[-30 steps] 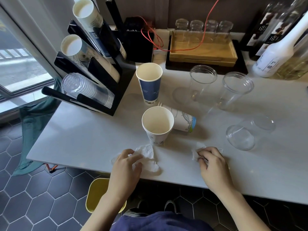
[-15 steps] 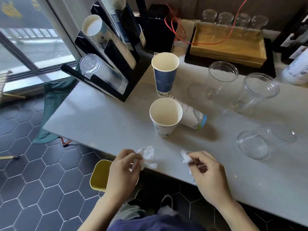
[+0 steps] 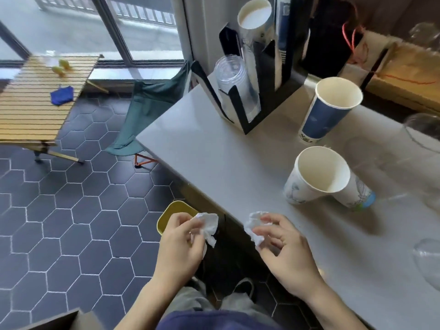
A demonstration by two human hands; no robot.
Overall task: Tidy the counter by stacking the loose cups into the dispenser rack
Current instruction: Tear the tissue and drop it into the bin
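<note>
My left hand point(image 3: 181, 241) pinches a crumpled white tissue point(image 3: 208, 226) just off the counter's front edge, above a yellow bin point(image 3: 172, 211). A second crumpled tissue point(image 3: 254, 226) is gripped in my right hand point(image 3: 283, 251) over the counter point(image 3: 214, 151) edge. A white paper cup point(image 3: 316, 177) stands upright, with another white cup point(image 3: 357, 192) lying on its side behind it. A blue paper cup point(image 3: 326, 110) stands further back. The black dispenser rack point(image 3: 245, 103) holds stacked clear cups point(image 3: 234, 84) and paper cups point(image 3: 256, 19).
Clear plastic cups point(image 3: 423, 134) sit at the right edge, one point(image 3: 428, 260) partly cut off. A wooden tray point(image 3: 404, 77) is at the back right. A green folding chair point(image 3: 147, 108) and a slatted wooden table point(image 3: 35, 101) stand on the tiled floor at left.
Both hands lifted the tissues off the counter and drew back toward its front edge. My view swung left and down, showing more floor.
</note>
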